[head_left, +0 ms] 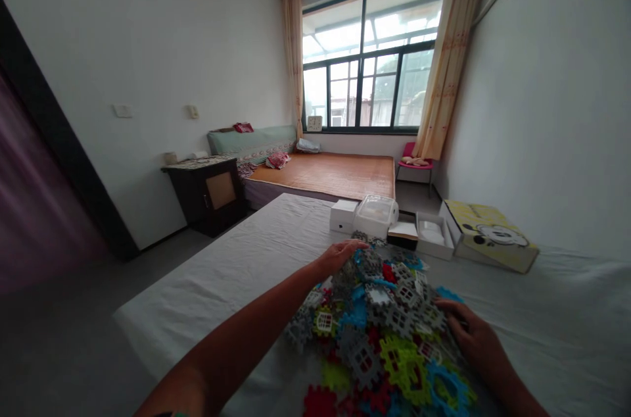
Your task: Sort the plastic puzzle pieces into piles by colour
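Left forearm (246, 325) | left grip (342, 254) loosely extended, right grip (467, 330) half-curled, holds unclear | low palms should steady tile pile (353, 316)

White walls (148, 22); daylit window (363, 62), peach curtains (452, 55); bed (325, 172), dark cabinet (206, 196), grey floor (73, 338).

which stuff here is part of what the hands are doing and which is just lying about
In use:
- heap of toothed plastic pieces, left hand and right hand at its sides
- white cloth beneath

Seemingly just lying about, with no hand on them:
- clear plastic container
- small white box
- yellow box
- clock
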The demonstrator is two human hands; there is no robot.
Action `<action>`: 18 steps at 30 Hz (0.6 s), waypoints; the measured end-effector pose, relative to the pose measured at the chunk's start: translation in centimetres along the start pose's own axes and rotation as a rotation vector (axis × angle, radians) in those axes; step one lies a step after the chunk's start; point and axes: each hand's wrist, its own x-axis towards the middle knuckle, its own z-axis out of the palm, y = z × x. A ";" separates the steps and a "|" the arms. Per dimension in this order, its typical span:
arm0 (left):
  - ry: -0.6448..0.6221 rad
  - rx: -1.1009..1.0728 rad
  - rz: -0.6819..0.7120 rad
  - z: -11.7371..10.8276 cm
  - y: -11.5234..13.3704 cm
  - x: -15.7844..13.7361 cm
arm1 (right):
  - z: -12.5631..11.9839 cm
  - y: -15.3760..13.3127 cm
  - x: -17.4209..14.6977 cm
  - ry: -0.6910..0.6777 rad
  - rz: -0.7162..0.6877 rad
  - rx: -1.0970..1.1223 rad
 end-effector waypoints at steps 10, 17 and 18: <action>0.248 0.186 -0.134 -4.3 -0.6 -1.4 | -0.5 -1.6 -0.3 0.026 0.055 0.038; -0.020 0.547 -0.189 -6.4 0.0 -9.3 | -1.6 -1.2 -0.4 0.125 0.121 0.023; -0.041 0.588 -0.206 -6.1 0.6 -11.3 | -1.6 -1.2 -0.4 0.127 0.119 0.032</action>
